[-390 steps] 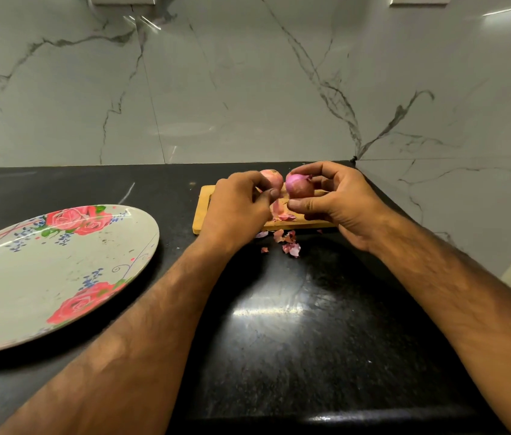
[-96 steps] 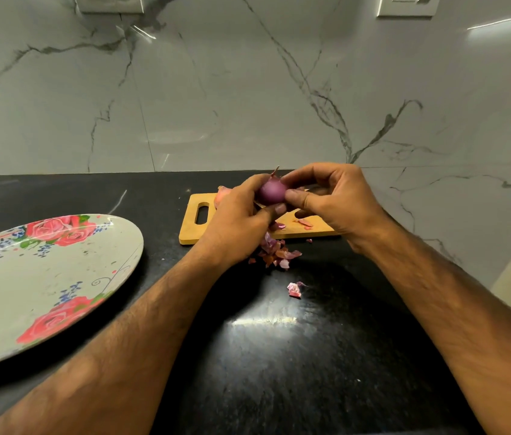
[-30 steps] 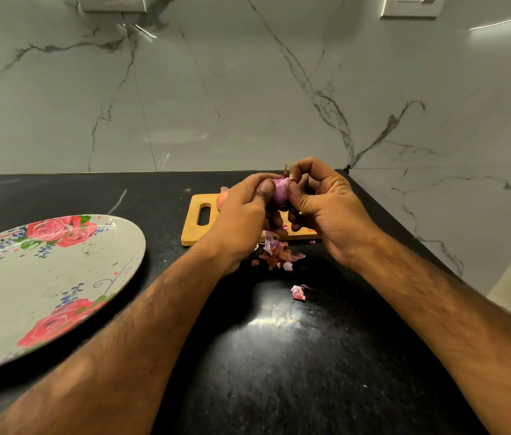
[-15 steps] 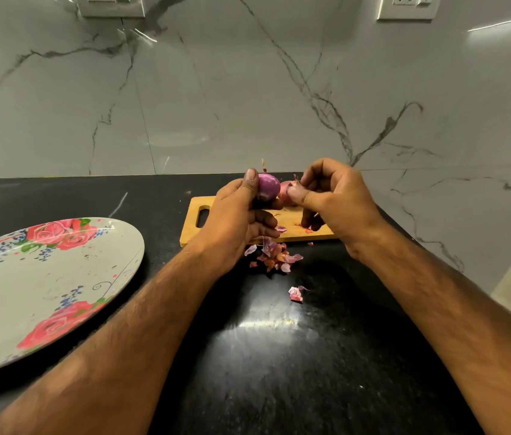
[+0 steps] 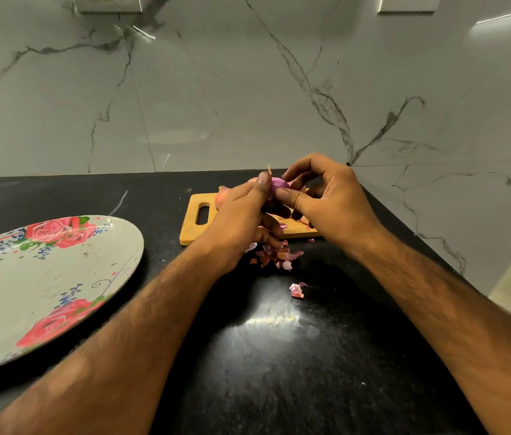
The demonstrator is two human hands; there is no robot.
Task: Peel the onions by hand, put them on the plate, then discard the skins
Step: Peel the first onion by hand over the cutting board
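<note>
- Since half a second ago, the right hand (image 5: 335, 202) has closed back in on the onion (image 5: 279, 183). Its thumb now lies against the purple flesh, where a gap showed before.
- The left hand (image 5: 238, 215) grips the onion from the left, with the thumb over the top and the fingers curled beneath. The right hand pinches its right side between thumb and forefinger, probably on a last strip of skin.
- The onion is held in the air above the cutting board (image 5: 194, 230), not resting on it. The plate (image 5: 28, 277) lies well to the left with no onion on it yet.
- A second onion (image 5: 221, 196), still in its pale skin, sits on the board behind the left hand and is mostly hidden.
- The bared surface looks smooth, so a hard tug could pop the onion out of the grip. It could then roll toward the wall corner or the right edge of the table (image 5: 279, 372), which runs close by the right forearm.
- Skins (image 5: 279, 255) litter the table just in front of the board, and one stray scrap (image 5: 296, 290) lies nearer the person. More dropped bits would spread wider and slow the clean-up.
- Dark table shows between the board and the plate, so the carry to the left looks unobstructed.
</note>
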